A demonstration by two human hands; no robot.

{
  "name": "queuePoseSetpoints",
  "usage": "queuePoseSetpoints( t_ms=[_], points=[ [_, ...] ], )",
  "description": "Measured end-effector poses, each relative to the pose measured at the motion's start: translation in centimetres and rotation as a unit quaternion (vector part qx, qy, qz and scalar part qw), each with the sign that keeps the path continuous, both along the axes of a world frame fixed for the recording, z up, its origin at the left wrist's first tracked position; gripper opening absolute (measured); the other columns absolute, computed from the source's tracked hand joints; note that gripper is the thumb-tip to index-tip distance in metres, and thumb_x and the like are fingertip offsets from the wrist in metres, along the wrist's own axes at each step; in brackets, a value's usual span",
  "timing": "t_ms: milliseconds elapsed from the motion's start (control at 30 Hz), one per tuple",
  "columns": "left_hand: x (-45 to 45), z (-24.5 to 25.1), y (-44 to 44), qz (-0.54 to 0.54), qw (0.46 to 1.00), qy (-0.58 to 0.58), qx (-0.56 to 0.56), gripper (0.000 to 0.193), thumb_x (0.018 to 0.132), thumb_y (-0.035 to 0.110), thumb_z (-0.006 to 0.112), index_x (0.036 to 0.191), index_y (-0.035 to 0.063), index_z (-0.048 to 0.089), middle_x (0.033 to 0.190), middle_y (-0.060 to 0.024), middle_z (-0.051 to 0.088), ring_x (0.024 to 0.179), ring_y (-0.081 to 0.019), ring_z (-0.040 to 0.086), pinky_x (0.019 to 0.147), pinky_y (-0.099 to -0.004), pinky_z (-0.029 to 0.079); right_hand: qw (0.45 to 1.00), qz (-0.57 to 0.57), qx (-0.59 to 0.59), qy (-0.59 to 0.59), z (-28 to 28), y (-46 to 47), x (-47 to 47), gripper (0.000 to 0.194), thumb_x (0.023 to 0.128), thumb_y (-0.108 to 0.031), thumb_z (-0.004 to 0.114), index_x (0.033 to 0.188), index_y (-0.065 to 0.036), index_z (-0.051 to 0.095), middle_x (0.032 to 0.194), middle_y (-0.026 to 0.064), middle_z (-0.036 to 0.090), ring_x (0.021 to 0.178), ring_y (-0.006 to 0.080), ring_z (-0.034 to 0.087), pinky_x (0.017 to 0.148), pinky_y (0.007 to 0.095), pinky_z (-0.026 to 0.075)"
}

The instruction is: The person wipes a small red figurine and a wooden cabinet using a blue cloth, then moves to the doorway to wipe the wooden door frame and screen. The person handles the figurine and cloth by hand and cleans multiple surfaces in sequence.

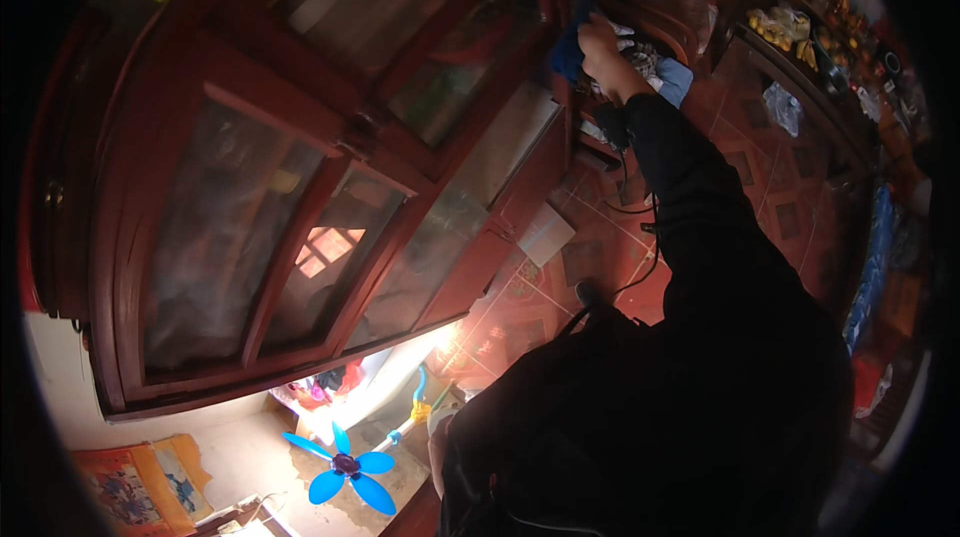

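My right hand (pixel 598 42) reaches far forward, its fingers closed on a dark blue cloth (pixel 568 58). The cloth lies against the end of a red-brown wooden cabinet with glass panes (pixel 442 184). Just beyond and below this hand, folded clothes (pixel 660 76), some checked and some light blue, are heaped on a wooden chair (pixel 679 31). Of my left hand (pixel 437 447), only a narrow strip of skin shows beside my dark jacket; its fingers are hidden. Near it is a pole bearing blue petal-shaped blades (pixel 346 466).
Patterned red tiles (pixel 540 304) cover the floor, with a pale flat sheet (pixel 546 235) by the cabinet's base. A dark cable (pixel 651 267) hangs beside my arm. Fruit (pixel 780 27) and bottles crowd a wooden table at right. A blue roll (pixel 870 267) stands at far right.
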State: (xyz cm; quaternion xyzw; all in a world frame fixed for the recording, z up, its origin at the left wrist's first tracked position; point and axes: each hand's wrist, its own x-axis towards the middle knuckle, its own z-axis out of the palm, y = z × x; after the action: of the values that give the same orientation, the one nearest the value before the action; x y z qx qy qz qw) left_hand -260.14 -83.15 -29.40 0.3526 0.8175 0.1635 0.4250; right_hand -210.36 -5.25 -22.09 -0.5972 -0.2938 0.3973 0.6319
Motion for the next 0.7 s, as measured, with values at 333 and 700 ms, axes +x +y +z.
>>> queuePoseSetpoints(
  t_ms=[333, 700],
  points=[
    [2.2, 0.4, 3.3, -0.014, 1.000, -0.001, -0.014, 0.044, 0.101, 0.025, 0.071, 0.136, -0.0010, 0.073, 0.103, -0.0221, 0.082, 0.098, -0.0332, 0.082, 0.086, -0.0439, 0.062, 0.960, 0.136, -0.022, -0.246, -2.0, -17.6, -17.4, 0.051, 0.104, -0.003, 0.061, 0.155, -0.008, 0.063, 0.106, 0.0088, 0.073, 0.095, 0.0205, 0.071, 0.082, 0.0396, 0.058],
    [4.3, -0.8, 8.3, -0.038, 0.997, 0.011, 0.073, 0.044, 0.101, 0.025, 0.070, 0.137, -0.0013, 0.073, 0.103, -0.0216, 0.081, 0.097, -0.0321, 0.082, 0.085, -0.0436, 0.062, 0.846, 0.519, -0.089, 0.086, 2.1, -28.8, -21.9, 0.048, 0.102, -0.001, 0.056, 0.149, -0.003, 0.067, 0.106, 0.0055, 0.075, 0.092, 0.0150, 0.072, 0.086, 0.0349, 0.060]
  ],
)
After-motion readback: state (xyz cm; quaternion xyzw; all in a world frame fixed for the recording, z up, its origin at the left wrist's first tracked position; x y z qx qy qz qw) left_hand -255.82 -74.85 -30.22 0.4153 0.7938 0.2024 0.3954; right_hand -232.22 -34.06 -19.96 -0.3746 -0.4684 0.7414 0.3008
